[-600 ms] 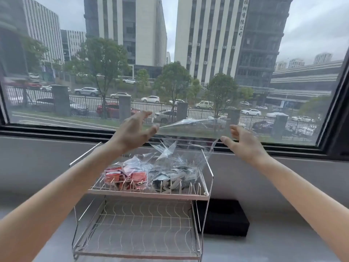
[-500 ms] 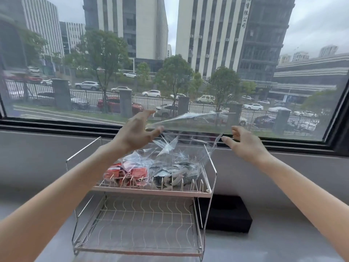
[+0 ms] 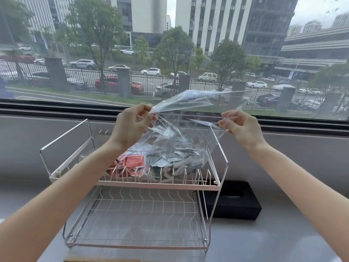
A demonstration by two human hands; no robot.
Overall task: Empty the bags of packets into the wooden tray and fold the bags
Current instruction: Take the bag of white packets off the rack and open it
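A clear plastic bag (image 3: 190,140) full of dark grey-green packets (image 3: 175,161) stands on the upper shelf of a wire rack (image 3: 160,184). My left hand (image 3: 132,125) pinches the bag's top edge at its left. My right hand (image 3: 239,127) pinches the top edge at its right, and the mouth is stretched between the two. Left of it on the same shelf lies a second clear bag with red packets (image 3: 132,161), partly hidden by my left forearm. A strip of light wood (image 3: 102,260) shows at the bottom edge.
The rack's lower shelf (image 3: 143,220) holds nothing. A black box (image 3: 234,201) sits on the grey counter right of the rack. Close behind the rack runs the window ledge (image 3: 56,108) with the glass above it.
Both hands went from open beside the bag's mouth to closed on its top edges. The view has tipped down and come nearer to the rack.
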